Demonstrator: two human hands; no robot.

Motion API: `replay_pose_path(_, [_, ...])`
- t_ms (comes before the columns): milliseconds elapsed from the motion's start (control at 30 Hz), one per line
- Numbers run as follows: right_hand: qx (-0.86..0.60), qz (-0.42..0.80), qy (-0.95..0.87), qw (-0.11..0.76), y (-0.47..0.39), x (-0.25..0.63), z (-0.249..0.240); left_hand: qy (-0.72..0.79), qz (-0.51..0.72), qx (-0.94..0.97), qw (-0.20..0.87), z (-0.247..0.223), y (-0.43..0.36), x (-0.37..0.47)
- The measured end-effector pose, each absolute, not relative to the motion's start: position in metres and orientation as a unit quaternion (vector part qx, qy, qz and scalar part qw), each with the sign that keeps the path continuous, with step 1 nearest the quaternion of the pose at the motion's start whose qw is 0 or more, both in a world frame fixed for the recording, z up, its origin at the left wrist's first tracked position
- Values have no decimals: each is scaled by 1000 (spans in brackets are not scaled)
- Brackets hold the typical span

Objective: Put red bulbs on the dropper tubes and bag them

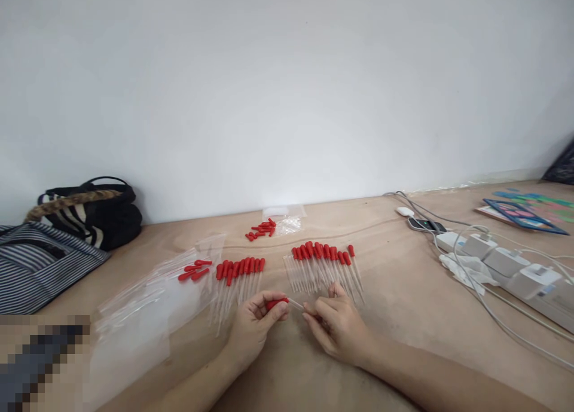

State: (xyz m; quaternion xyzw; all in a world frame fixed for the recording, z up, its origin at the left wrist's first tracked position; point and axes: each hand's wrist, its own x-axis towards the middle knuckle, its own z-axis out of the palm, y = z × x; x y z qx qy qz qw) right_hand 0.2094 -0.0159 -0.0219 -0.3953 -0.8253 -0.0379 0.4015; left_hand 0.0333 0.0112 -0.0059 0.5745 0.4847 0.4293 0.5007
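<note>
My left hand (258,322) is closed on a red rubber bulb (275,303). A thin clear tube (295,304) runs from the bulb's right end to my right hand (334,322), whose fingers pinch its other end. Behind my left hand lies a row of red-capped droppers (242,267), tubes pointing toward me. A second row of red-capped droppers (320,253) fans out behind my right hand, with some bare clear tubes (291,274) at its left end. Several loose red bulbs (262,228) lie farther back, and others (195,271) rest on clear plastic bags.
Clear plastic bags (139,316) spread at the left. A striped bag (40,268) and a black bag (121,217) stand beyond. A small plastic bag (287,220) lies near the wall. Chargers (506,259), cables, tissue (466,269) and a blue frame (524,216) are at the right.
</note>
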Motion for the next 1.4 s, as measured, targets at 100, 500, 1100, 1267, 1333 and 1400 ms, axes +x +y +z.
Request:
replay_pose_path(100, [-385, -48, -825, 411, -15, 209, -21, 487, 435, 568, 501, -6, 11, 34])
replay_pose_path(500, [-333, -95, -846, 405, -12, 214, -14, 475, 442, 568, 506, -6, 10, 32])
replay_pose_path(1100, [-275, -112, -870, 392, -1, 229, -11, 450, 407, 605, 516, -5, 4, 34])
replay_pose_path(1267, [-278, -101, -868, 398, -2, 227, -13, 421, 424, 610, 520, -3, 4, 36])
replay_pose_path(1333, [-281, -96, -868, 399, -2, 226, -14, 408, 426, 620, 517, -2, 3, 37])
replay_pose_path(1400, [-283, -86, -869, 397, -1, 225, -15, 403, 423, 626, 516, -1, 2, 38])
